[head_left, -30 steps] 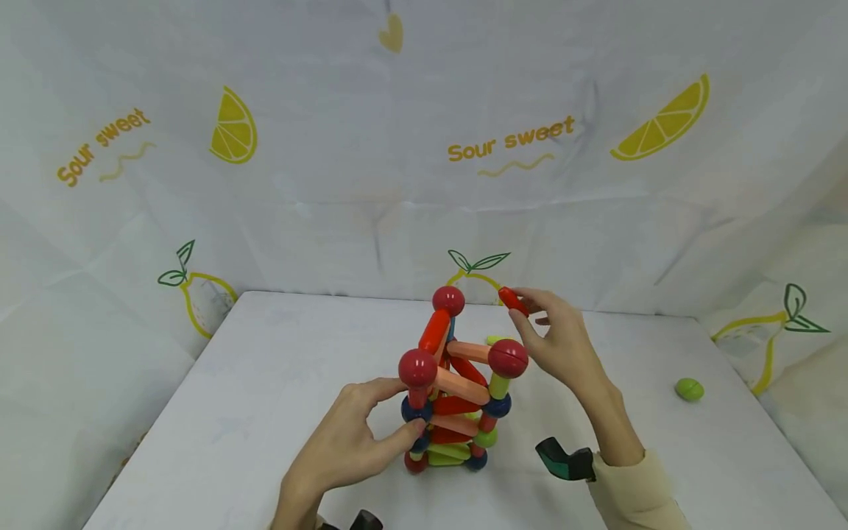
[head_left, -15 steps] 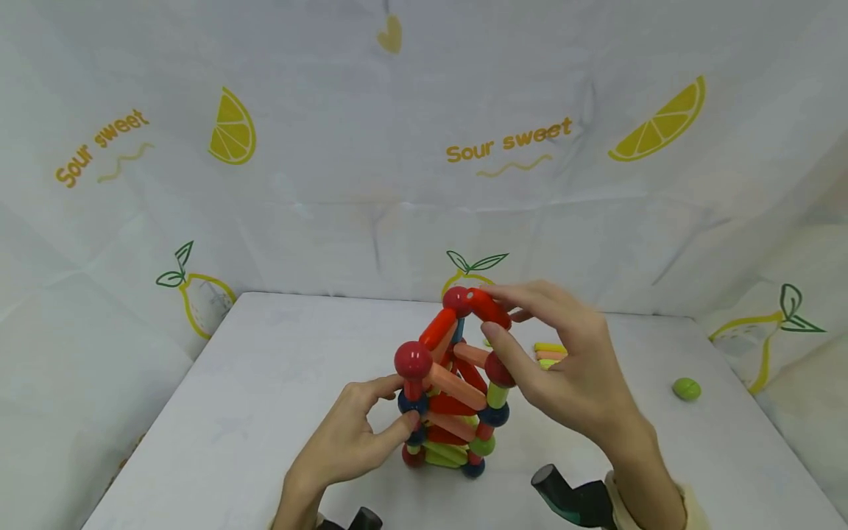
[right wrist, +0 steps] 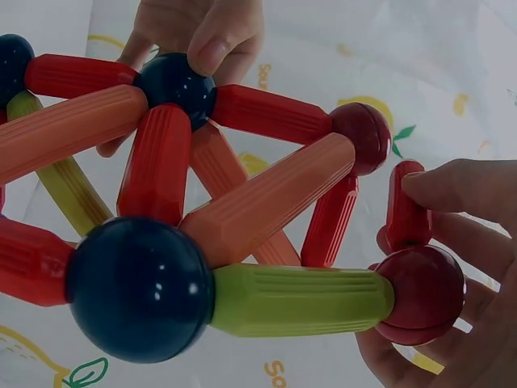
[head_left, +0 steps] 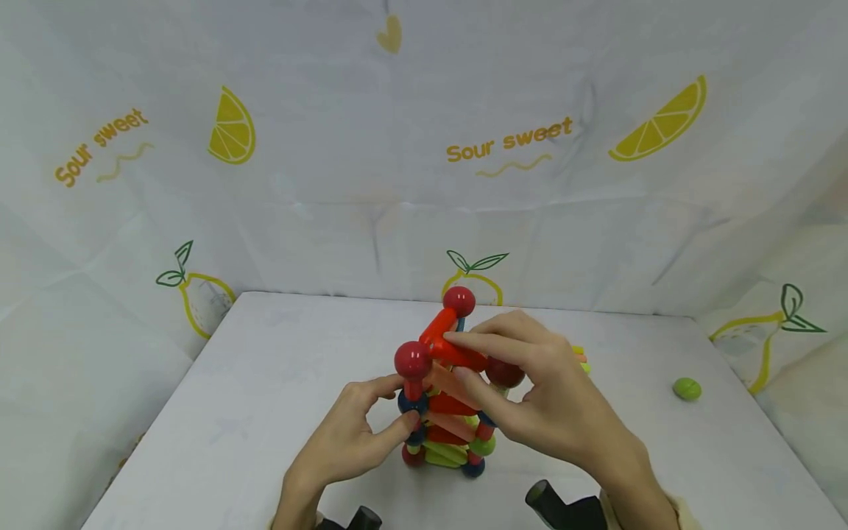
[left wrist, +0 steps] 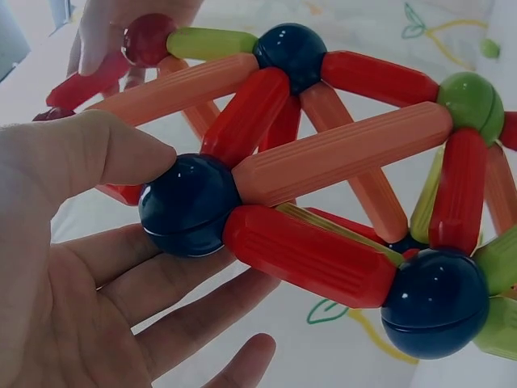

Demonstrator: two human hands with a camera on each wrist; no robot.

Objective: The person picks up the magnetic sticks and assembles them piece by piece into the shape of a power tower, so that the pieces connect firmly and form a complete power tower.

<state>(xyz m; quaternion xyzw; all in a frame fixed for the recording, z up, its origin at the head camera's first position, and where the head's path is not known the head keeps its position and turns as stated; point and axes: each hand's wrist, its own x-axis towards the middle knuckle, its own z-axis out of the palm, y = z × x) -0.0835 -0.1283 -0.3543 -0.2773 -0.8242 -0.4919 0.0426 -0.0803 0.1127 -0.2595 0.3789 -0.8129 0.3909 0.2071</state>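
A tower of magnetic sticks and balls stands on the white table, topped by red balls. My left hand steadies its left side, pinching a dark blue ball between thumb and fingers. My right hand pinches a short red stick at the top front. In the right wrist view, one end of that red stick meets the right red ball. Its other end is apart from the left red ball. A third red ball sits at the top back.
A loose green ball lies at the table's right. Several yellow, orange and green sticks lie behind my right hand, partly hidden. A white lemon-print cloth hangs at the table's back edge.
My right hand has brought the red stick leftward to the back red ball, then down and forward to the right front red ball. My left hand keeps its hold on the tower.
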